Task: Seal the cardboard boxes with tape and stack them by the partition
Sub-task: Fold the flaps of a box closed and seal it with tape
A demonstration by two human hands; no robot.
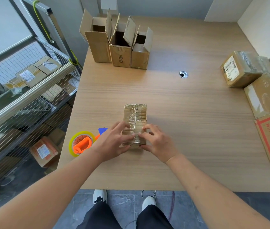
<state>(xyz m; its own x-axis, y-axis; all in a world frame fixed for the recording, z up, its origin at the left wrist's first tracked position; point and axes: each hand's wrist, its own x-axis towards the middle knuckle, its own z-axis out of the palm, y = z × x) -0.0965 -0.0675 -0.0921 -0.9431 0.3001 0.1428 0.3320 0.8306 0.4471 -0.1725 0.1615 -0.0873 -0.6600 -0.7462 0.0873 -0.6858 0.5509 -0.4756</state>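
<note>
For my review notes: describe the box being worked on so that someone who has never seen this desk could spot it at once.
On the wooden table, look near the front edge, just right of the orange and yellow tape dispenser. The taped box lies flat there, with the left hand and right hand on its near end. Unlike the three open boxes standing at the back, it is closed and covered in shiny clear tape.
</note>
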